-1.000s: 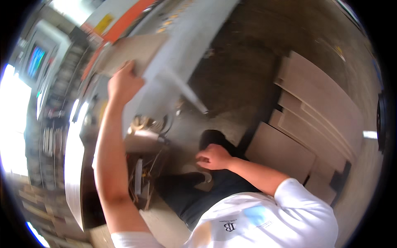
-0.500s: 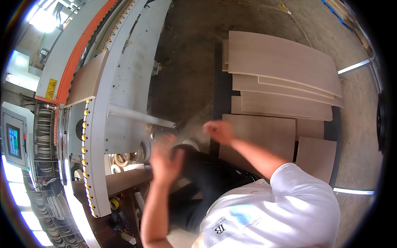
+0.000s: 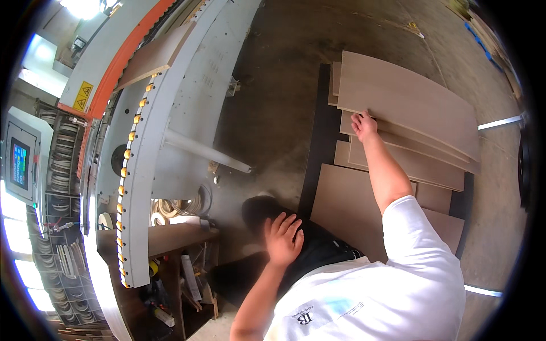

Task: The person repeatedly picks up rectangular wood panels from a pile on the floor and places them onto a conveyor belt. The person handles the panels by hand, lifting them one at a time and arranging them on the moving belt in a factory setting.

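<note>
- The floor [image 3: 273,102] is bare grey concrete, running from the top of the view down between a machine and a stack of boards.
- The machine [image 3: 170,142] fills the left side: a long grey bed curving with the lens, an orange strip along its far edge, and a row of yellow rollers down its near edge.
- A brown panel [image 3: 153,54] lies on the machine bed near the top, against the orange strip.
- A grey bar [image 3: 207,152] sticks out from the machine's side over the floor.
- The stack [image 3: 398,131] of tan boards lies on the floor at the right, resting on a dark base, boards overlapping at slight angles.
- The top board [image 3: 409,96] is the widest and lies uppermost at the far end of the stack.
- A screen [image 3: 18,162] glows at the left edge.
- The right hand [image 3: 364,125], arm stretched forward, grips the near-left edge of the top board, fingers curled on it.
- The left hand [image 3: 282,238] rests flat with fingers spread on the person's dark trouser leg, holding nothing.
</note>
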A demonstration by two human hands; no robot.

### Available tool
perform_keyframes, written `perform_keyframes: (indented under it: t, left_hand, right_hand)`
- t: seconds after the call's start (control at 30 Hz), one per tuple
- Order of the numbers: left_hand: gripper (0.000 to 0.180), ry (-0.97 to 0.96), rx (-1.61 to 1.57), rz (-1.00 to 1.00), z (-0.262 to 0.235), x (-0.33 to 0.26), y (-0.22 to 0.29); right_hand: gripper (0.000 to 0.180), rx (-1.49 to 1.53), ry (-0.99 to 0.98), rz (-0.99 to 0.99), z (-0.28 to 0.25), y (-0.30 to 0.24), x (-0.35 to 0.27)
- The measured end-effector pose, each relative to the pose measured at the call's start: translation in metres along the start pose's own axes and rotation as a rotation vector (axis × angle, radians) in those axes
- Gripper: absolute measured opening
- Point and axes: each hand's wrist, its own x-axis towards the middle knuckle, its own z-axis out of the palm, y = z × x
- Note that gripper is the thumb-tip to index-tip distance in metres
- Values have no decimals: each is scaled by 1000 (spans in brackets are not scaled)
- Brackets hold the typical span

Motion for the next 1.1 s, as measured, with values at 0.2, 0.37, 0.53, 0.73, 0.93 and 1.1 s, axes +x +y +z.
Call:
perform_keyframes:
  t: [0.2, 0.37, 0.53, 0.73, 0.93, 1.1]
  left_hand:
    - [27, 11, -1, 7, 2, 6, 1]
    - [27, -12, 10, -21, 5, 12, 5]
    - [42, -188, -115, -119, 25, 32, 8]
    - [51, -159, -700, -635, 122, 69, -22]
    - [48, -503, -1244, -984, 121, 91, -47]
    - [46, -455, -1115, -1016, 99, 98, -32]
  right_hand:
    - [27, -32, 100, -16, -4, 5, 0]
    - [32, -96, 18, -51, -44, 43, -64]
    - [36, -185, -27, 40, -94, 81, -163]
    - [30, -316, -129, 138, -126, 124, -240]
    - [41, -578, -394, 189, -133, 141, -269]
    - [44, -767, -571, 211, -131, 126, -273]
